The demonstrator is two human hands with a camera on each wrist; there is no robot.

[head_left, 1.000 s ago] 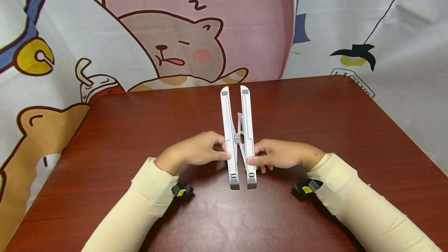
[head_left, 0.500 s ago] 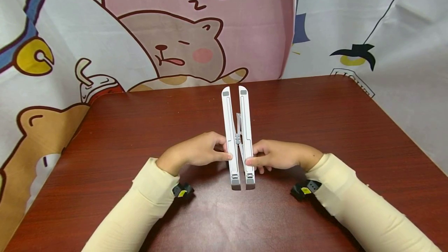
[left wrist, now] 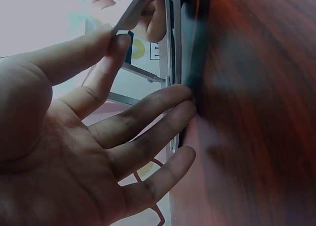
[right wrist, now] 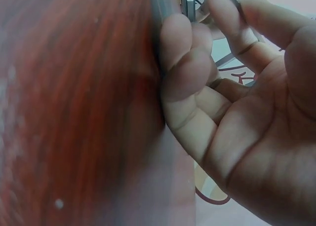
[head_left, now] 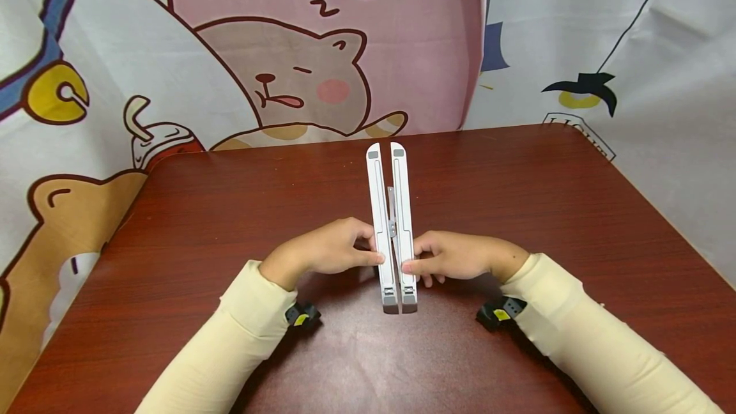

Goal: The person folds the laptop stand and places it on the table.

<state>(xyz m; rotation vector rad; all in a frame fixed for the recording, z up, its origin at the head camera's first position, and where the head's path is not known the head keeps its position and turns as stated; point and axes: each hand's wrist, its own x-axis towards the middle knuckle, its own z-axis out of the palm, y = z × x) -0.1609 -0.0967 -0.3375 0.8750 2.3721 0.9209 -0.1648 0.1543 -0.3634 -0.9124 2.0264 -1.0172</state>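
Observation:
A silver folding laptop stand (head_left: 404, 209) stands mid-table, its two long bars nearly side by side and closest at the near end. Grey pads show at both ends of the bars, and a riveted cross-link joins them in the middle. My left hand (head_left: 339, 245) pinches the left bar between thumb and index finger; in the left wrist view its other fingers (left wrist: 148, 147) extend toward the lower frame. From the other side, my right hand (head_left: 460, 253) pinches the right bar, thumb on top. Its remaining fingers (right wrist: 185, 82) curl low by the tabletop in the right wrist view.
The dark red-brown wooden table (head_left: 241, 190) spreads around the stand on all sides. Behind it hangs a cloth backdrop (head_left: 425, 37) printed with cartoon bears. A small black camera is strapped at each wrist.
The two bars of the laptop stand have drawn closer together, narrowing the gap between them. Both hands have moved slightly inward, keeping their pinch on the bars.

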